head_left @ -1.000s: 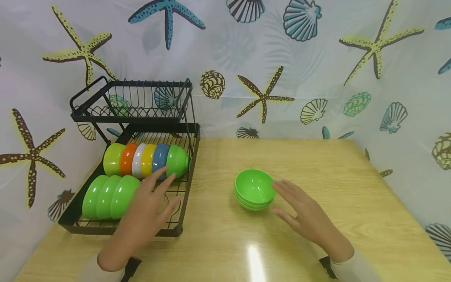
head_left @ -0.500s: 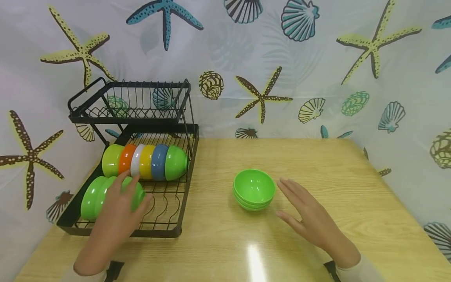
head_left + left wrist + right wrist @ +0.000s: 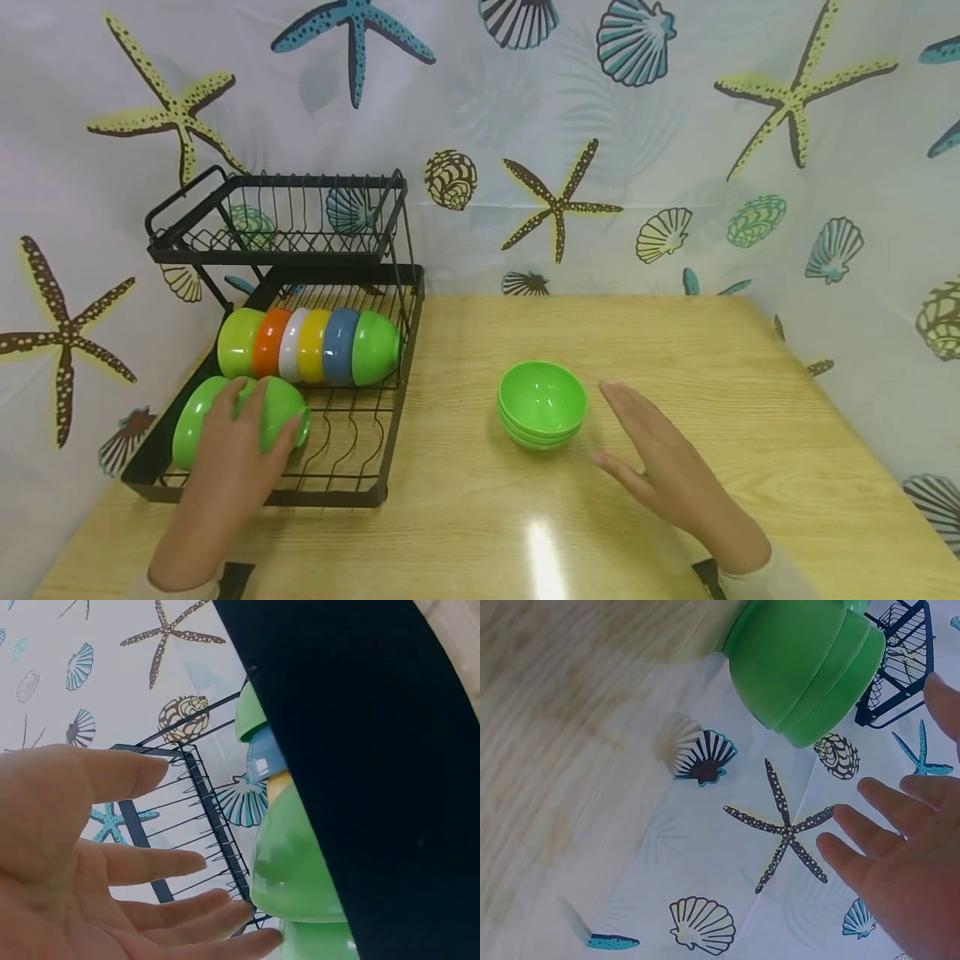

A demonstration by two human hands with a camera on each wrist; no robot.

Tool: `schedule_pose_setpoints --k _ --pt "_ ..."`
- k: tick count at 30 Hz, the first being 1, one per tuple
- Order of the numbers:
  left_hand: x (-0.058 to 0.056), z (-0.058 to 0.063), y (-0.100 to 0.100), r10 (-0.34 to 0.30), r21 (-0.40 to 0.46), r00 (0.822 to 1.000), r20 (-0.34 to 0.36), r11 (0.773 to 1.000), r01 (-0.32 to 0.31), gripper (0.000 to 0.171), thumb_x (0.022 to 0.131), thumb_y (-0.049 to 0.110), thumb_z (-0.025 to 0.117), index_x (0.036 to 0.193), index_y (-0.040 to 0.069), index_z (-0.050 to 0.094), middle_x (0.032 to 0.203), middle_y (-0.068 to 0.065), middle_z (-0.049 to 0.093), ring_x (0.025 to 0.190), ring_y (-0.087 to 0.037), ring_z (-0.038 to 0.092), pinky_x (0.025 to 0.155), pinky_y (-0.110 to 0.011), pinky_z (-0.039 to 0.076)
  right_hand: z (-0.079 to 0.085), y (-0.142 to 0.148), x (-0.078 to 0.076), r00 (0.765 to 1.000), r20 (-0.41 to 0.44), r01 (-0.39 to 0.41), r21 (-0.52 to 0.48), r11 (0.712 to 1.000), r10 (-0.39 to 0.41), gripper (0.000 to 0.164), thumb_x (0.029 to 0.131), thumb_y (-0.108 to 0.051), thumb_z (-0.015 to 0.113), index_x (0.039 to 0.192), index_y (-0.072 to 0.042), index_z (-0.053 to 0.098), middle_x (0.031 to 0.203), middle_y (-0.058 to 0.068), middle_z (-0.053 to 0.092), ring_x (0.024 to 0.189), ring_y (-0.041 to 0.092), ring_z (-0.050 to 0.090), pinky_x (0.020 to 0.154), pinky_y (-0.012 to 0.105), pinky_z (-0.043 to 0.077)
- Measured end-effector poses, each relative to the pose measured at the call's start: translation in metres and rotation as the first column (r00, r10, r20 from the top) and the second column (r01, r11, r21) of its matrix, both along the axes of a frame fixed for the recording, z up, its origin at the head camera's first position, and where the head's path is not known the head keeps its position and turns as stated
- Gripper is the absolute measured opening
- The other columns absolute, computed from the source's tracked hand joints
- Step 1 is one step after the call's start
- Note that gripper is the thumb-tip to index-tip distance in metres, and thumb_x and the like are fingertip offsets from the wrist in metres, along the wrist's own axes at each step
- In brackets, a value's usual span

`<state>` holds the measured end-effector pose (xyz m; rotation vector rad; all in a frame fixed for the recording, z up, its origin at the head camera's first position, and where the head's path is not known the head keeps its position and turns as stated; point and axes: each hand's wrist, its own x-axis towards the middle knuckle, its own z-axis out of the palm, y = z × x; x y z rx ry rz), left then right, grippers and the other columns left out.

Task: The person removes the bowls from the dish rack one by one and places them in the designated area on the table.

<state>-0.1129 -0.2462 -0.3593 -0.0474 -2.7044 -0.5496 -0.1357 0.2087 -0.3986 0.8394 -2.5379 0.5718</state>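
My left hand (image 3: 232, 458) reaches over the front row of green bowls in the black dish rack, its fingertips along the tops and its thumb beside the rightmost green bowl (image 3: 279, 407). Another green bowl (image 3: 192, 421) shows left of the hand, which covers part of the row. Seen from the left wrist, the fingers are spread, the fingertips close to a green bowl (image 3: 296, 859). On the table sits a stack of green bowls (image 3: 542, 400). Just right of it, my right hand (image 3: 663, 462) is held with fingers extended and holds nothing; the right wrist view shows a gap between fingertips and stack.
The two-tier dish rack (image 3: 386, 458) stands at the left of the wooden table (image 3: 675, 350). Its back row holds several bowls on edge, including an orange bowl (image 3: 272, 343) and a blue bowl (image 3: 341, 346). A shell-patterned cloth (image 3: 480, 100) hangs behind.
My left hand has moved left and down, from near the back row's right end to the front green bowls. My right hand has drawn slightly right, away from the stack.
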Motion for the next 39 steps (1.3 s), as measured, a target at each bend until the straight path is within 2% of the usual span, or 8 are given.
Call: schedule_pose_setpoints --k 8,15,18,23,25,31,33,39 --pt "0.002 -0.007 -0.006 0.035 0.006 0.998 0.057 0.999 -0.036 0.069 0.092 0.023 0.063 0.14 -0.015 0.032 0.131 -0.043 0.035 0.11 -0.06 0.043 0.081 -0.074 0.042 -0.004 -0.001 0.003 0.999 0.045 0.006 0.017 1.0 -0.007 0.086 0.083 -0.027 0.075 0.152 -0.01 0.026 0.149 0.015 0.038 0.136 0.038 0.036 0.108 0.054 0.034" --pt "0.0 -0.012 -0.013 0.022 0.014 0.994 0.111 1.0 -0.024 0.065 0.091 0.009 0.062 0.139 -0.019 0.028 0.131 -0.045 0.032 0.113 -0.062 0.039 0.086 -0.072 0.04 -0.006 -0.001 0.005 0.997 0.072 0.015 0.028 0.999 -0.017 0.085 0.084 -0.028 0.074 0.152 -0.011 0.026 0.15 0.014 0.038 0.137 0.037 0.034 0.105 0.059 0.035" --pt "0.0 -0.013 -0.015 0.023 0.011 0.993 0.118 1.0 -0.025 0.062 0.091 0.006 0.062 0.138 -0.02 0.03 0.13 -0.045 0.034 0.112 -0.061 0.04 0.087 -0.07 0.042 -0.005 -0.002 0.005 0.998 0.06 0.011 0.02 1.0 -0.012 0.084 0.084 -0.027 0.074 0.152 -0.01 0.026 0.148 0.016 0.039 0.135 0.039 0.036 0.103 0.06 0.035" --pt "-0.002 -0.012 -0.017 0.02 -0.013 0.996 0.084 1.0 -0.019 0.056 0.09 0.006 0.063 0.132 -0.021 0.039 0.121 -0.045 0.043 0.107 -0.059 0.047 0.084 -0.067 0.044 -0.004 -0.002 0.004 0.999 0.045 0.007 0.011 1.0 -0.007 0.083 0.085 -0.026 0.073 0.152 -0.009 0.025 0.147 0.017 0.04 0.133 0.04 0.037 0.102 0.061 0.035" --pt "-0.003 -0.012 -0.02 0.026 -0.024 0.996 0.081 0.999 -0.024 0.055 0.089 0.007 0.064 0.131 -0.021 0.041 0.116 -0.045 0.047 0.101 -0.058 0.051 0.08 -0.066 0.047 -0.004 -0.001 0.004 0.999 0.053 0.009 0.013 1.0 -0.01 0.083 0.086 -0.026 0.072 0.152 -0.01 0.025 0.148 0.017 0.039 0.135 0.04 0.035 0.102 0.062 0.035" --pt "-0.004 -0.013 -0.031 0.058 -0.026 0.989 0.137 0.998 -0.055 0.054 0.091 0.01 0.062 0.131 -0.02 0.042 0.109 -0.044 0.054 0.092 -0.057 0.057 0.071 -0.065 0.05 -0.005 -0.001 0.003 0.996 0.082 0.021 0.021 1.0 -0.022 0.083 0.086 -0.027 0.072 0.152 -0.012 0.025 0.15 0.014 0.037 0.138 0.04 0.029 0.103 0.065 0.032" --pt "-0.003 -0.014 -0.033 0.063 -0.011 0.988 0.141 0.998 -0.062 0.054 0.091 0.012 0.063 0.131 -0.018 0.043 0.113 -0.042 0.054 0.095 -0.057 0.057 0.071 -0.067 0.048 -0.006 0.0 0.002 0.996 0.082 0.021 0.028 0.999 -0.023 0.082 0.086 -0.028 0.072 0.152 -0.012 0.027 0.151 0.013 0.036 0.14 0.038 0.027 0.105 0.063 0.031" --pt "-0.001 -0.016 -0.043 0.067 0.027 0.987 0.149 0.997 -0.072 0.054 0.091 0.015 0.065 0.134 -0.009 0.046 0.102 -0.035 0.063 0.086 -0.051 0.062 0.063 -0.062 0.05 -0.005 0.001 0.001 0.998 0.054 0.006 0.059 0.998 -0.009 0.078 0.086 -0.029 0.072 0.15 -0.011 0.031 0.151 0.012 0.036 0.141 0.037 0.025 0.11 0.058 0.028"
